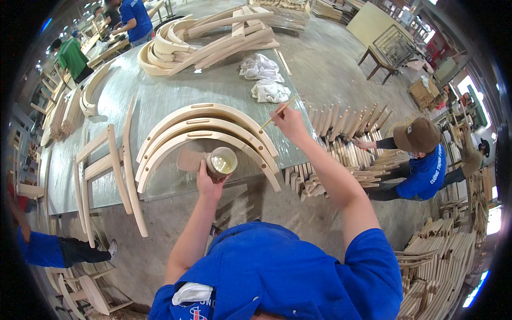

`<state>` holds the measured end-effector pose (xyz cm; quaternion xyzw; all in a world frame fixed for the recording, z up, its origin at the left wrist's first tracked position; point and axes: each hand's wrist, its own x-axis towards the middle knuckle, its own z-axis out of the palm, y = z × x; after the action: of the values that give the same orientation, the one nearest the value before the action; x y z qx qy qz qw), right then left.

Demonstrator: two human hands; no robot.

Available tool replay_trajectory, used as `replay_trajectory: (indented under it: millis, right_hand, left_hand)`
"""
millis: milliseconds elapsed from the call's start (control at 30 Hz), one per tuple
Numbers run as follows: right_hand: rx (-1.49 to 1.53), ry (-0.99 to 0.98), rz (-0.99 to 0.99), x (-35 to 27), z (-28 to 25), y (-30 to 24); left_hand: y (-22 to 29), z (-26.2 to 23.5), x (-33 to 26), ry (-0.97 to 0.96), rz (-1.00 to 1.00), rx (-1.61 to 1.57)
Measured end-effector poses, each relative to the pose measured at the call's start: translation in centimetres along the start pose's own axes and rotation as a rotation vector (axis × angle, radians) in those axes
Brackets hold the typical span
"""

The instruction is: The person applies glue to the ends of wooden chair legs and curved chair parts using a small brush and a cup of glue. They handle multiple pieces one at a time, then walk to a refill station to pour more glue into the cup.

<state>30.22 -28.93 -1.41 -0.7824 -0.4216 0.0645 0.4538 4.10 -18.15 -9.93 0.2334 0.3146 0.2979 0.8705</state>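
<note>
My left hand (211,185) is wrapped round a small cup (223,161) of pale yellowish liquid, at the table's near edge. In my right hand (289,122) I pinch a thin wooden stick (268,123); whether it ends in bristles is too small to tell. Its lower tip is at the right part of the farthest of three curved wooden rails (176,115). These lie nested one behind another, each with a slot at the top of its curve and round holes toward the ends. The cup sits inside the nearest curve.
The plastic-covered table (224,92) also holds a wooden chair frame (116,168) at left, stacked bent parts (213,45) at the back and white cloths (270,90). A person in a brown hat (418,136) handles wooden sticks (341,154) at right. Other people work at far left.
</note>
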Motion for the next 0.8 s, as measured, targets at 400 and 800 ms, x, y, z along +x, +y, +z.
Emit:
replay_trajectory:
  millis: [400, 800]
  right_hand:
    - [-0.286, -0.22, -0.276, 2.4, 3.0, -0.3]
    - [-0.276, -0.159, -0.207, 3.2, 3.4, -0.5]
  left_hand:
    - [1.3, -4.9, -4.4, 0.166, 0.096, 0.008]
    - [1.4, -5.2, -4.7, 0.15, 0.105, 0.018]
